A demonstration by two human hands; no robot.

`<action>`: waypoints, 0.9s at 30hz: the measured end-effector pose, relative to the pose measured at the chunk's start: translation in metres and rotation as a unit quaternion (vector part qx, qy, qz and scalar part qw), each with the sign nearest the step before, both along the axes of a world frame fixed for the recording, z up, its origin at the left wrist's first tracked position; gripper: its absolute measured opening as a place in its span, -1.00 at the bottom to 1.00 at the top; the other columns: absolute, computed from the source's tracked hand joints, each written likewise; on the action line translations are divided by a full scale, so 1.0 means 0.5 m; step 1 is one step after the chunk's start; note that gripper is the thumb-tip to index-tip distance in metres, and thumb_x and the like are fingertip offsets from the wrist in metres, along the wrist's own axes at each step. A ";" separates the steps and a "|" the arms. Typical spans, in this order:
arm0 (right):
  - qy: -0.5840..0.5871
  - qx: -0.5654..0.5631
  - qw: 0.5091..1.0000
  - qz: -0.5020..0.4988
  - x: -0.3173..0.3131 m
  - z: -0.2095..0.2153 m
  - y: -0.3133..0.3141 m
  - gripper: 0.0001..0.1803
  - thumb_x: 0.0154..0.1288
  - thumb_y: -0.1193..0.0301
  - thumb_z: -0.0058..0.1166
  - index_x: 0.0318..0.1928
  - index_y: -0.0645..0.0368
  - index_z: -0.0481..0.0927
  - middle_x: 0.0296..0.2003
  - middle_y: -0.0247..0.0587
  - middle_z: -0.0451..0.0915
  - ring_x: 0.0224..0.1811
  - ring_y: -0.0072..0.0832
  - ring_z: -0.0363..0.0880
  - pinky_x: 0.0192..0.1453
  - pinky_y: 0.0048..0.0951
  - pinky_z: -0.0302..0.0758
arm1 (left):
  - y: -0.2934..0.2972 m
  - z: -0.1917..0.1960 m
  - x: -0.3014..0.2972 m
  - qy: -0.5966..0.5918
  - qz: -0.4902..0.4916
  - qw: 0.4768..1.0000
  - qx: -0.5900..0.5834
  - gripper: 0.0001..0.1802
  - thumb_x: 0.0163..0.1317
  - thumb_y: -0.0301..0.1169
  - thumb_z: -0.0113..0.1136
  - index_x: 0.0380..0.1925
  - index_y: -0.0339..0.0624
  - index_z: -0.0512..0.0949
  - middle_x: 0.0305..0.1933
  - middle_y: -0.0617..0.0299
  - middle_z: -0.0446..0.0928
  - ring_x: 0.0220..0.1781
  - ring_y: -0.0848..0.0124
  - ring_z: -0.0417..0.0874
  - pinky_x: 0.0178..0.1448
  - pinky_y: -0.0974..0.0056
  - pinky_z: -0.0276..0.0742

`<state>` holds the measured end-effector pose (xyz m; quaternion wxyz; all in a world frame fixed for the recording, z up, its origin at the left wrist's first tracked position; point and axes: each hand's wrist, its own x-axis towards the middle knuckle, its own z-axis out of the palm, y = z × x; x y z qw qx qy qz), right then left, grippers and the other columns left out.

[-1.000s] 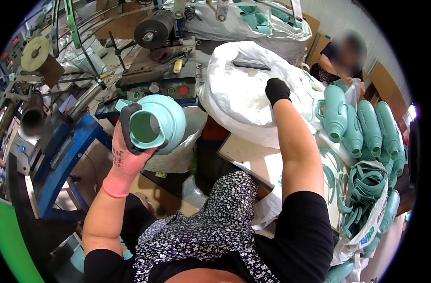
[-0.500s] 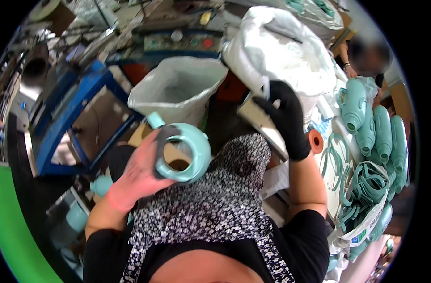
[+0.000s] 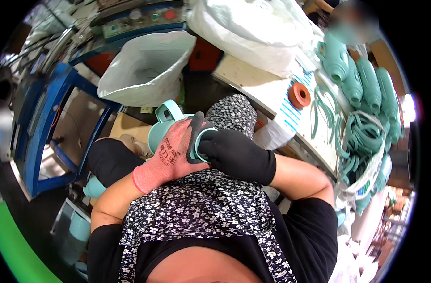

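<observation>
My left hand (image 3: 170,153), in a pink glove, has its fingers wrapped round the neck of a teal jug (image 3: 158,135), held tilted over my lap with its handle pointing away from me. My right hand (image 3: 241,155), gloved in black, has its fingers bent at the jug's mouth (whether they pinch anything, I cannot tell). Beyond the jug, a white sack (image 3: 118,87) gapes open, shadowed inside. A bigger white bag (image 3: 244,49) by the counter (image 3: 241,74) bulges with pale stuff, too bright to make out. On my right, a printed bag (image 3: 373,175) brims with curved teal strips (image 3: 364,132), near a row of teal bottles (image 3: 336,59).
</observation>
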<state>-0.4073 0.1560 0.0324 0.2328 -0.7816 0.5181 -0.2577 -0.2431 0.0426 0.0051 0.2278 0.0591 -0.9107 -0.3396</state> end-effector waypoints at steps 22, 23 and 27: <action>-0.019 0.048 0.998 -0.019 -0.112 -0.091 0.175 -0.84 0.09 0.49 0.03 -0.28 0.23 0.55 -0.26 -0.07 0.58 -0.19 -0.15 0.56 -0.13 -0.24 0.52 | -0.244 -0.295 -0.040 -0.171 0.315 0.857 0.370 -0.46 0.28 -0.28 0.09 0.22 -0.30 0.34 0.19 -0.13 0.44 0.19 0.19 0.49 0.24 0.25 0.37; -0.008 0.050 0.999 -0.019 -0.114 -0.085 0.177 -0.84 0.08 0.50 0.03 -0.28 0.25 0.54 -0.25 -0.07 0.57 -0.17 -0.14 0.55 -0.12 -0.24 0.52 | -0.250 -0.318 -0.033 -0.192 0.317 0.874 0.314 -0.48 0.29 -0.29 0.08 0.21 -0.28 0.35 0.18 -0.10 0.45 0.18 0.20 0.49 0.22 0.25 0.38; -0.013 -0.115 0.993 -0.019 -0.153 -0.098 0.178 -0.76 0.10 0.52 0.02 -0.18 0.27 0.53 -0.12 -0.07 0.54 -0.04 -0.13 0.52 0.01 -0.26 0.51 | -0.349 -0.468 0.106 -0.242 0.194 0.925 0.219 -0.54 0.30 -0.37 0.04 0.20 -0.24 0.37 0.11 0.01 0.51 0.09 0.24 0.54 0.13 0.23 0.44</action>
